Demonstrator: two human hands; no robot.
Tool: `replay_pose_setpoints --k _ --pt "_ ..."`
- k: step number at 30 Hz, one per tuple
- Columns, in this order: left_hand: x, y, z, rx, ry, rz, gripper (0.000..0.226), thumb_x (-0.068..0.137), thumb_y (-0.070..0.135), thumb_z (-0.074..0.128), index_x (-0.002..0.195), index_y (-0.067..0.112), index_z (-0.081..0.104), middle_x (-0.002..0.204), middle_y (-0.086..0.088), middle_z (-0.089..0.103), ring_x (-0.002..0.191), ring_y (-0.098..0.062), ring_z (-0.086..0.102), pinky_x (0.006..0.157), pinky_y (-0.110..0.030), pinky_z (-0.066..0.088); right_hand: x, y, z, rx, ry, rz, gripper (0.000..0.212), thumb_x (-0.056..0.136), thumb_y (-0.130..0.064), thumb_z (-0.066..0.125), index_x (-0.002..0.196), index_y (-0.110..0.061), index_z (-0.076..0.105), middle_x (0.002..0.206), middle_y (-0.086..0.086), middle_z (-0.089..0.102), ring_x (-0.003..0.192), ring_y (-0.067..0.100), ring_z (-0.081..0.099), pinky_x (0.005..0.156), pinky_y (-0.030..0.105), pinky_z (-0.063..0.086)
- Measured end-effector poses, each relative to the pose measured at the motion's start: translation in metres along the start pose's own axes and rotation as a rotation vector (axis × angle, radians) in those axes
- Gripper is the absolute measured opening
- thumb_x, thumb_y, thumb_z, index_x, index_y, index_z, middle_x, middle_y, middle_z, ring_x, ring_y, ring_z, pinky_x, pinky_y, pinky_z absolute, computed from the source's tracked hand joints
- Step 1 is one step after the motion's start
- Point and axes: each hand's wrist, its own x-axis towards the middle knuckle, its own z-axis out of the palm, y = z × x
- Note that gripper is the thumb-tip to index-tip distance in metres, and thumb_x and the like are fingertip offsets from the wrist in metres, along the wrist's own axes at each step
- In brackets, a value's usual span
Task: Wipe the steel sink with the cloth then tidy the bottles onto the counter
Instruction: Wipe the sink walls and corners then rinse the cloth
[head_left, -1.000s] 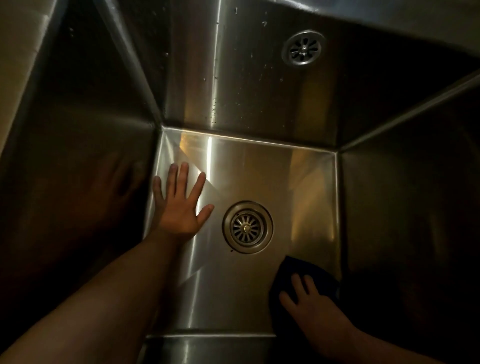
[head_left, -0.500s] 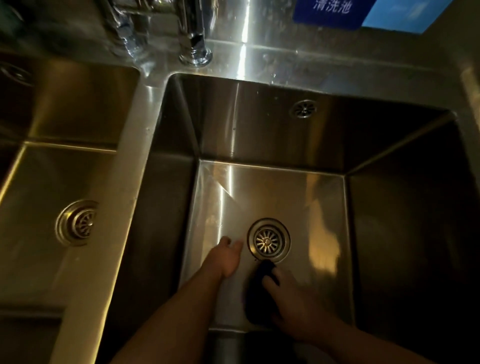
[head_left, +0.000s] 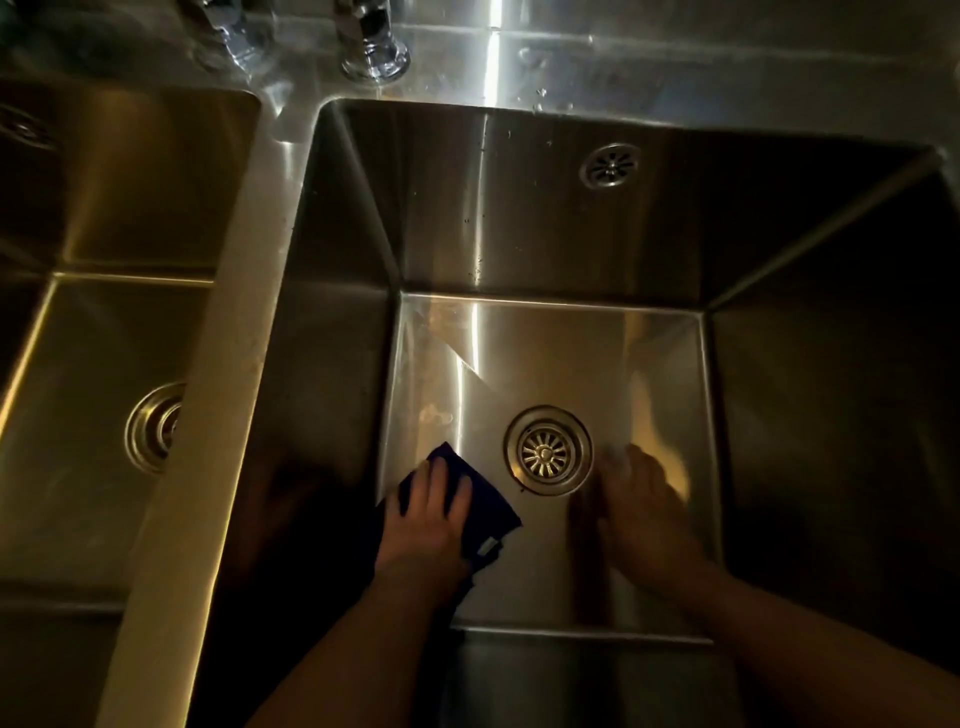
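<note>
You stand at a kitchen washing station, probably a commercial one: a deep square stainless steel sink basin (head_left: 545, 234) with a round slotted steel drain (head_left: 546, 451) in its floor, a second steel basin (head_left: 104, 322) just left of it, and shiny chrome tap bases (head_left: 375, 54) behind it.

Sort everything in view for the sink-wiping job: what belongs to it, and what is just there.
In the job:
- steel sink being wiped
- dark blue cloth on its floor
- left hand, pressing on the cloth
- right hand, blurred, beside the drain
- bottles: none in view

Just there:
- neighbouring basin
- tap base
- overflow grille
</note>
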Motion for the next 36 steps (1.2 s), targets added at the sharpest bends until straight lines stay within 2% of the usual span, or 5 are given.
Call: replay_pose_setpoints --k 4,12,20,27,36 --pt "0.011 -0.001 0.017 0.202 -0.260 0.051 0.098 0.089 0.056 0.048 0.144 0.029 -0.028 0.146 -0.015 -0.042 0.137 -0.034 -0.035 0.114 -0.058 -0.011 -0.009 0.045 0.007 -0.081 -0.146 0.151 0.085 0.087 -0.039 0.056 0.152 -0.024 0.004 0.157 0.018 0.005 0.143 0.038 0.010 0.111 0.045 0.026" --pt "0.059 -0.015 0.032 -0.033 -0.058 -0.010 0.110 0.083 0.065 0.048 0.127 0.033 -0.048 0.126 -0.010 -0.061 0.119 -0.032 -0.054 0.107 -0.058 -0.021 0.019 0.049 0.011 -0.047 -0.081 0.162 0.075 0.090 -0.042 0.051 0.150 -0.017 0.016 0.152 0.017 0.016 0.138 0.036 0.018 0.111 0.042 0.027" --pt "0.196 -0.004 -0.071 -0.287 0.237 -0.205 0.095 0.087 0.063 0.043 0.148 0.027 -0.021 0.152 -0.020 -0.032 0.140 -0.039 -0.028 0.111 -0.061 -0.010 0.048 0.052 -0.002 0.047 0.214 0.215 0.063 0.083 -0.026 0.066 0.138 -0.007 0.043 0.140 0.028 0.036 0.129 0.044 0.034 0.103 0.052 0.037" --pt "0.220 0.018 -0.065 -0.415 0.714 -0.375 0.087 0.080 0.053 0.061 0.143 0.005 0.027 0.153 -0.026 0.020 0.144 -0.041 0.012 0.113 -0.061 0.007 0.046 0.076 0.011 0.128 0.238 0.315 0.059 0.087 -0.022 0.062 0.139 -0.008 0.040 0.145 0.025 0.032 0.134 0.042 0.027 0.105 0.052 0.034" --pt "0.226 0.080 -0.065 -0.416 0.590 -0.337 0.083 0.087 0.049 0.055 0.149 0.009 0.019 0.155 -0.030 0.005 0.144 -0.045 -0.001 0.112 -0.062 -0.002 0.027 0.055 0.022 0.289 0.388 0.363 0.053 0.086 -0.014 0.062 0.133 0.000 0.044 0.138 0.027 0.040 0.127 0.042 0.037 0.103 0.052 0.039"
